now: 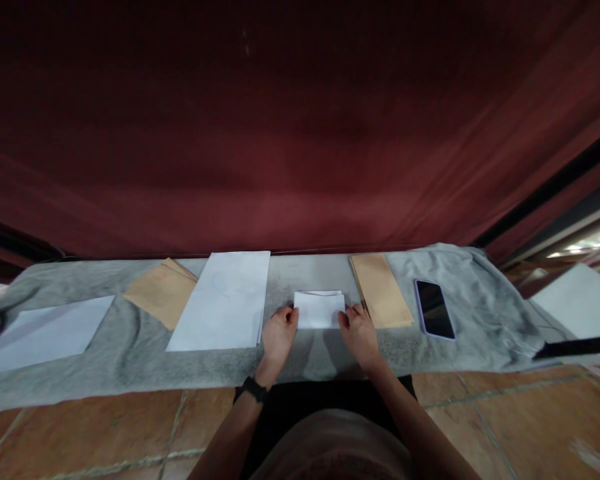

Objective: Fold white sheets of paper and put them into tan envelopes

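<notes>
While my left hand [279, 331] and right hand [360, 335] pinch its opposite short ends, a small white paper [320, 312] spans the gap between them, over a grey cloth [130, 367]

The paper's long axis runs left to right, from one thumb to the other, with neither hand nearer than its fellow; layers show at its far edge, though I cannot tell how many. Large white sheets [221, 303] lie just beside my left hand, a stack of brown paper [386, 291] close by my right, and a phone [435, 310] rests screen up beyond that stack
</notes>
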`<action>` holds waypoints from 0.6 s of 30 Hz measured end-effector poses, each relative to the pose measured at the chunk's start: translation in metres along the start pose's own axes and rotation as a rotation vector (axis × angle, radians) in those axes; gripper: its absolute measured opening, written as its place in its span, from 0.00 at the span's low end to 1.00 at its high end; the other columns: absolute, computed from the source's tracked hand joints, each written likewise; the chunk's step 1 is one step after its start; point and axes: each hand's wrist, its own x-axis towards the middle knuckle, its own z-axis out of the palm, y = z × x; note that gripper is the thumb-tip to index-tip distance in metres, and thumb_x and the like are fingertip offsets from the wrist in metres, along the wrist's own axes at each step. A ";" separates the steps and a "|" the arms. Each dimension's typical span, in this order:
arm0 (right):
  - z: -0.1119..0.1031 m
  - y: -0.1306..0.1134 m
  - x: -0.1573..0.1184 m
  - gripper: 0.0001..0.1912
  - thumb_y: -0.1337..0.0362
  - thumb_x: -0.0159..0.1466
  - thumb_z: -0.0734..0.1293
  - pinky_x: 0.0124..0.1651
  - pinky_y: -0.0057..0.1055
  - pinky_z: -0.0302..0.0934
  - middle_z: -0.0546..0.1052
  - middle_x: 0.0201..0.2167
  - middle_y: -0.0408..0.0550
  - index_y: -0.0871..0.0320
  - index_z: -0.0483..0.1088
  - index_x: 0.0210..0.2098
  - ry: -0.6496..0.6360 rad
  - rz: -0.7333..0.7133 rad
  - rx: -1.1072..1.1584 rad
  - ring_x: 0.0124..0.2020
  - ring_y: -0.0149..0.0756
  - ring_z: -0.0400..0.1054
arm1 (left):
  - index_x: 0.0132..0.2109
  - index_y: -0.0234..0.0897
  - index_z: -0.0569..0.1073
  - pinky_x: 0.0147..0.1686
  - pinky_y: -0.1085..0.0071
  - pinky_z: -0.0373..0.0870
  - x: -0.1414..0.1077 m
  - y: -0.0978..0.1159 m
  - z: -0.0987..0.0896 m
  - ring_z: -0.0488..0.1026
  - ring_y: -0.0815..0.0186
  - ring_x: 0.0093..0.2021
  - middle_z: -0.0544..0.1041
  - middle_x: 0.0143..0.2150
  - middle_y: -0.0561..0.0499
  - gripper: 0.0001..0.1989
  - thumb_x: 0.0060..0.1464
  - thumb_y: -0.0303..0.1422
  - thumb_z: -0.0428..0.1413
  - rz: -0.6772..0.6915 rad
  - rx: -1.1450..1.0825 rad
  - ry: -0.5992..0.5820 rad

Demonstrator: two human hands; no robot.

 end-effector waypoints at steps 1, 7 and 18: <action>-0.001 -0.001 0.002 0.13 0.61 0.71 0.61 0.50 0.37 0.64 0.78 0.39 0.55 0.56 0.76 0.36 -0.005 0.007 -0.033 0.43 0.44 0.72 | 0.43 0.38 0.80 0.33 0.70 0.64 0.002 0.002 -0.001 0.80 0.60 0.37 0.83 0.39 0.44 0.16 0.68 0.40 0.50 -0.005 0.031 -0.002; 0.001 -0.008 0.012 0.12 0.60 0.72 0.61 0.47 0.36 0.64 0.77 0.41 0.56 0.56 0.75 0.37 -0.021 0.016 -0.144 0.42 0.44 0.72 | 0.46 0.37 0.80 0.36 0.69 0.68 0.008 0.012 -0.005 0.81 0.58 0.40 0.84 0.42 0.42 0.18 0.69 0.41 0.48 -0.036 0.156 -0.027; 0.006 -0.016 0.008 0.20 0.64 0.72 0.58 0.60 0.46 0.60 0.71 0.60 0.63 0.63 0.66 0.60 0.064 -0.070 -0.066 0.59 0.50 0.65 | 0.50 0.37 0.78 0.39 0.70 0.71 0.004 0.021 -0.005 0.81 0.58 0.41 0.83 0.40 0.41 0.19 0.70 0.41 0.46 -0.036 0.266 -0.034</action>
